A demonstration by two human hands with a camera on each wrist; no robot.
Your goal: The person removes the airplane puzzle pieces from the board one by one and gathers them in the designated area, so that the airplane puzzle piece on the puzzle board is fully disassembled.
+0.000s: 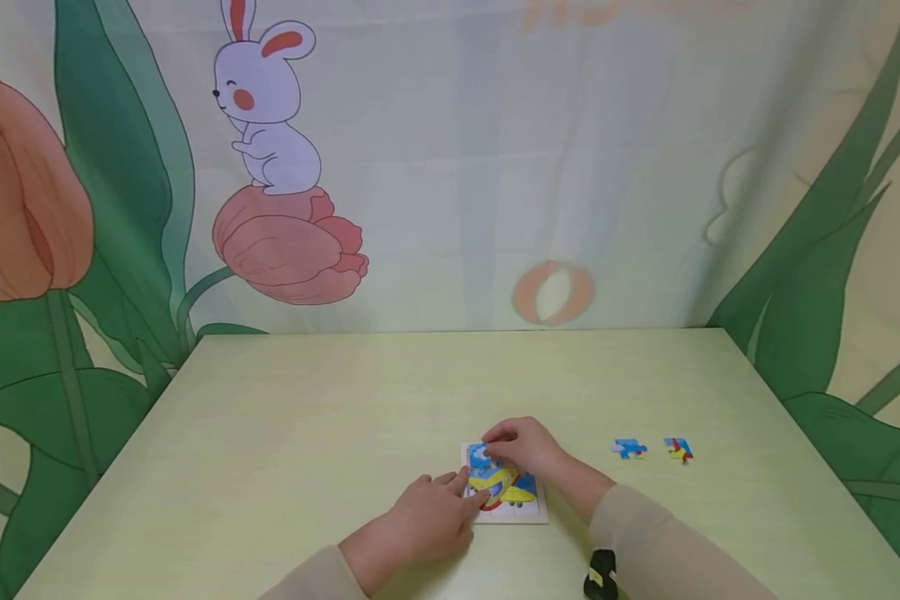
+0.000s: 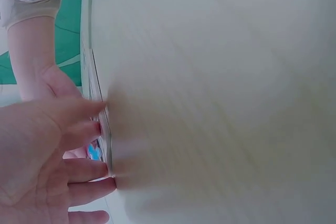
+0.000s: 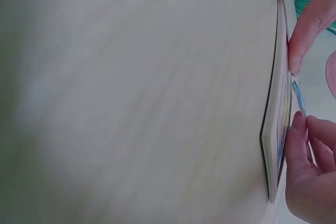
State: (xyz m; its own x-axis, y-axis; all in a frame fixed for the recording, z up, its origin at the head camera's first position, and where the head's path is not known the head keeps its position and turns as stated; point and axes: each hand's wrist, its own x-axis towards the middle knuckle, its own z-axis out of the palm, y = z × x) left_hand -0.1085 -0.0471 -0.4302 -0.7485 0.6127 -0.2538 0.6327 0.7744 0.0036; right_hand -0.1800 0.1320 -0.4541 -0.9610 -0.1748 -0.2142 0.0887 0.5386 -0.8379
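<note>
A small square puzzle board [image 1: 528, 510] lies on the table, partly filled with a yellow, red and blue airplane picture. At the board's far left, my right hand [image 1: 528, 447] pinches a blue puzzle piece [image 3: 298, 97] between thumb and fingers. The right wrist view has that piece tilted, its edge raised above the board. My left hand [image 1: 435, 517] rests at the board's left side, its fingers extended and some fingertips touching the picture. Both hands hide parts of the puzzle.
Two loose puzzle pieces lie right of the board: a mostly blue piece [image 1: 630, 449] and a blue, red and yellow piece [image 1: 678, 450]. The pale table [image 1: 270, 433] ends at a printed curtain [image 1: 420, 167]. A black strap [image 1: 602, 575] sits by the right sleeve.
</note>
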